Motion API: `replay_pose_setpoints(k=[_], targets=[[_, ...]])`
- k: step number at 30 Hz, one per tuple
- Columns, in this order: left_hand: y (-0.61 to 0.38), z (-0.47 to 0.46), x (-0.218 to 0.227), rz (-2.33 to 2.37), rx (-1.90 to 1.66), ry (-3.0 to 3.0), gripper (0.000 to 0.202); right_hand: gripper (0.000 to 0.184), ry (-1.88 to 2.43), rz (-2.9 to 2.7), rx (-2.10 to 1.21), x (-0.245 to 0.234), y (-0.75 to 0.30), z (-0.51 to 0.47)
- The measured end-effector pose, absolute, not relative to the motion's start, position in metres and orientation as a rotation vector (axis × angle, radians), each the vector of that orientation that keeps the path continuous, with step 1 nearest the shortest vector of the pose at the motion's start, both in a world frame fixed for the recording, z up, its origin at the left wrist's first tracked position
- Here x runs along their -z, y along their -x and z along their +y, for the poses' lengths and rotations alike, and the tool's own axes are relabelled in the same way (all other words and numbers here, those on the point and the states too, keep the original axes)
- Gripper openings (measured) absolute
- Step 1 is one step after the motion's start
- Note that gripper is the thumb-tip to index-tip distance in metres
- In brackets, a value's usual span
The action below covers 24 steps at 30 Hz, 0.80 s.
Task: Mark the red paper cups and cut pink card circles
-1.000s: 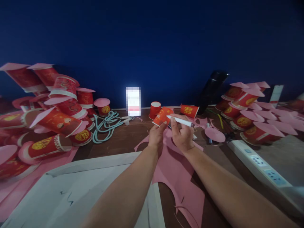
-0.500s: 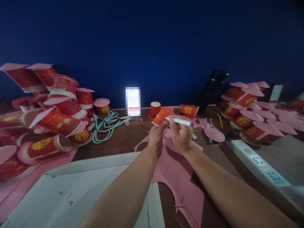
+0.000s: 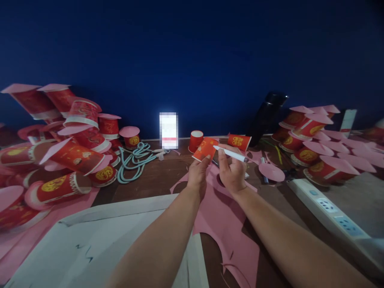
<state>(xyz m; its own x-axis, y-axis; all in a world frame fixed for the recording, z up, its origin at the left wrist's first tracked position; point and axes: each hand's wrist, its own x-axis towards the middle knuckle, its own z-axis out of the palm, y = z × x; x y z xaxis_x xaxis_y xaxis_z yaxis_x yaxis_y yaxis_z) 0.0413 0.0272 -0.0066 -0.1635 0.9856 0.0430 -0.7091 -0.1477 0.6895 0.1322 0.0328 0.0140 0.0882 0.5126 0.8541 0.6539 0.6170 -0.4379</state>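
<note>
My left hand (image 3: 197, 176) is closed on a red paper cup (image 3: 205, 148) with gold print, held tilted above the table. Right beside it, my right hand (image 3: 232, 173) grips a white pen (image 3: 231, 154), whose tip points left at the cup's side. Both hands hover over a sheet of pink paper (image 3: 222, 216) with cut-out holes, lying on the brown table (image 3: 150, 178).
Heaps of red cups with pink paper lids lie at the left (image 3: 72, 154) and right (image 3: 312, 154). A teal cord (image 3: 133, 158), a lit phone (image 3: 168, 130), two more red cups (image 3: 195, 140), a dark bottle (image 3: 270, 114), a white power strip (image 3: 333, 210) and a white board (image 3: 99, 244) surround the hands.
Both hands and the cup have stayed nearly in place; the pen tip has shifted slightly along the cup. The view has dipped a little.
</note>
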Motion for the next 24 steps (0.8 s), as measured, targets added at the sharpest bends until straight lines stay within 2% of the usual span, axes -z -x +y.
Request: replay_pose_setpoints(k=[12, 24], targets=[[-0.041, 0.024, 0.0042, 0.679, -1.615, -0.585, 0.022, 0.021, 1.018, -1.56, 0.152, -0.013, -0.1325, 0.0339], [-0.0411, 0.0253, 0.0063, 0.682, -1.625, -0.605, 0.025, 0.021, 1.035, -1.564, 0.153, -0.0135, -0.1314, 0.0332]])
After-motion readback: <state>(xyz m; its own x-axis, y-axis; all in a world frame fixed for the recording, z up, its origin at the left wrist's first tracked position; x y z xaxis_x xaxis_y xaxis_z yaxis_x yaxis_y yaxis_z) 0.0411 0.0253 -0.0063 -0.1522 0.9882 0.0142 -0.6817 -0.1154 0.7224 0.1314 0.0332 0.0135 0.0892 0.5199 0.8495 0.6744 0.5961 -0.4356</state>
